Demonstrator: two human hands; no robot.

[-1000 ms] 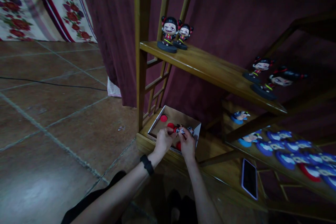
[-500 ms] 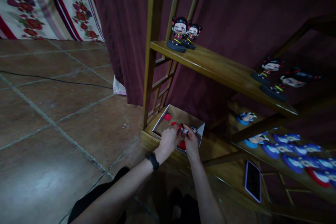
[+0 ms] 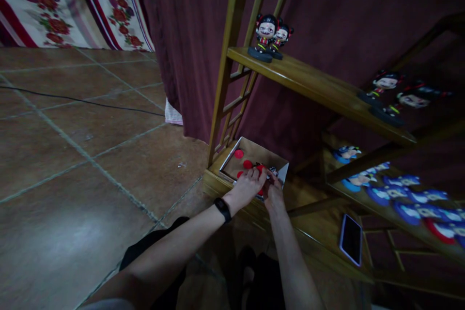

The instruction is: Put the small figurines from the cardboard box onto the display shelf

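L hand [image 3: 248, 186] grasps a small red pc. [image 3: 260, 168] at its fingertips; R hand [image 3: 274, 196] is curled right beside, grip hidden, can't tell. Pc. lies fwd of both wrists, btwn the hands, nearer L; long axis unclear. All over open box [image 3: 264, 151] w/ loose red discs [image 3: 247, 164], on low shelf [image 3: 308, 225].

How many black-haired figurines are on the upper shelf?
4. At the picture-left end of the upper shelf, a front figurine partly covers a rear figurine; toward the right are an inner figurine and an outer figurine. More may be hidden in the dark.
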